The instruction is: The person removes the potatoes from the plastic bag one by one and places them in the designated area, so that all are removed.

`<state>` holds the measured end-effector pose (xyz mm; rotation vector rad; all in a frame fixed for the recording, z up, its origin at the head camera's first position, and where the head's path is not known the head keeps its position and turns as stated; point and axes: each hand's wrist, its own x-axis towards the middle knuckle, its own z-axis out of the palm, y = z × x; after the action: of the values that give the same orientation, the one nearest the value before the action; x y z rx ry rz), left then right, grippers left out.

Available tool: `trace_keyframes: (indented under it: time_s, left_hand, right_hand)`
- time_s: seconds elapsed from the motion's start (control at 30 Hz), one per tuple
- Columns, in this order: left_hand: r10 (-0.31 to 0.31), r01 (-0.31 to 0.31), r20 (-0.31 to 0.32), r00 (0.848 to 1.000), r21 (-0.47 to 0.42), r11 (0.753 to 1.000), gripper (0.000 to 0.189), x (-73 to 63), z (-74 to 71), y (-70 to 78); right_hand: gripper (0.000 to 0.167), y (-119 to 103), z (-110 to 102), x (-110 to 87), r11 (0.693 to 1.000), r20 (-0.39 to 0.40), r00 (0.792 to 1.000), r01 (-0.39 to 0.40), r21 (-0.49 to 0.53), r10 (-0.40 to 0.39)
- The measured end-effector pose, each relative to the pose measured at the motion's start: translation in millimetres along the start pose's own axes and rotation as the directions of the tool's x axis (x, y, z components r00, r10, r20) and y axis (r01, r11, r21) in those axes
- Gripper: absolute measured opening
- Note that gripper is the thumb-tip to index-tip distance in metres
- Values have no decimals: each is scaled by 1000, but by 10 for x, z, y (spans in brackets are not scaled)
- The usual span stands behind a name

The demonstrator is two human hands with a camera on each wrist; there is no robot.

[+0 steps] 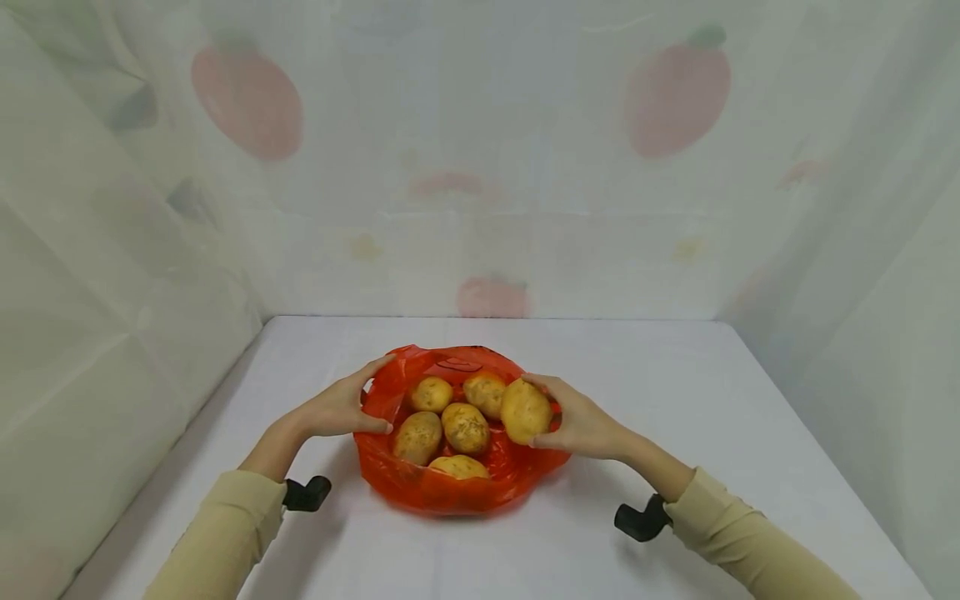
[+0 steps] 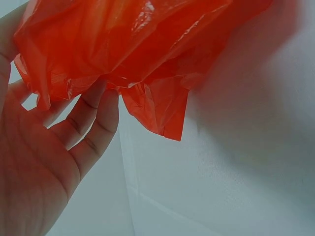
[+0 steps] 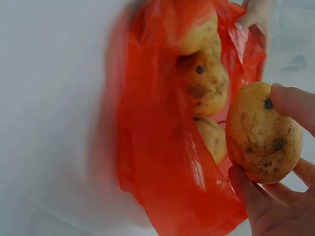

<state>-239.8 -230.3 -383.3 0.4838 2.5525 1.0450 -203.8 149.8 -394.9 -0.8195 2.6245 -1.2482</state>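
Potato-transfer step, I'd say: my right hand point(image 1: 577, 421) grips one potato point(image 1: 523, 412), left hand point(image 1: 341, 408) grips the red plastic bag point(image 1: 450, 497). Next move needs it spread open.

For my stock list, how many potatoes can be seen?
6: one potato in the right hand; in the red bag, two at the back, one central, one at left, one at front. Some may be hidden.

Soft light leaves faint shadows on the table point(image 1: 637, 367), glints on the bag point(image 2: 133, 44).
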Motion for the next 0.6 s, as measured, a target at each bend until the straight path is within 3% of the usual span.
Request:
trace_keyframes:
  time_s: [0.3, 0.6]
  left_hand:
    - [-5, 5, -3, 1000, 8, 1000, 99, -2, 0, -5]
    - [-5, 6, -6, 1000, 16, 1000, 99, 1, -1, -9]
  right_hand:
    - [82, 28, -160, 23, 993, -31, 999, -9, 114, 13]
    - [81, 83, -249, 72, 992, -68, 997, -17, 124, 25]
